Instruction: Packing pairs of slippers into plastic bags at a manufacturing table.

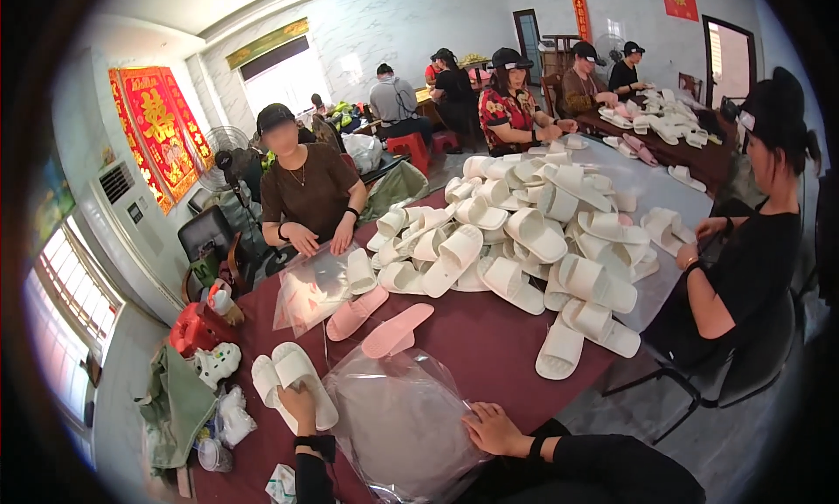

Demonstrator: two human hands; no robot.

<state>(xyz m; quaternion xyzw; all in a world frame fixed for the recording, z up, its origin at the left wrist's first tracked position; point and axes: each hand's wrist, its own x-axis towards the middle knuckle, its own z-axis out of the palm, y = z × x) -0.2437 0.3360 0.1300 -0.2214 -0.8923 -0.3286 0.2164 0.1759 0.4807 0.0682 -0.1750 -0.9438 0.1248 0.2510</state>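
Note:
My left hand (299, 410) grips a pair of white slippers (306, 368) at the near left of the table, its fingers hidden under their straps. A clear plastic bag (398, 425) lies flat in front of me, right beside that pair. On the bag's right edge rests my right hand (494, 431), fingers stretched out, holding nothing that I can see. Just beyond the bag are pink slippers (398, 331), one partly on top of another. A further pink slipper (357, 314) lies to their left, by a sheet of clear plastic (306, 294).
A large heap of white slippers (533, 224) covers the middle of the maroon-covered table (472, 373). A red container (199, 329) and a green cloth (175, 408) are at the left. Co-workers sit around; one person's hands (319, 240) rest near the plastic sheet.

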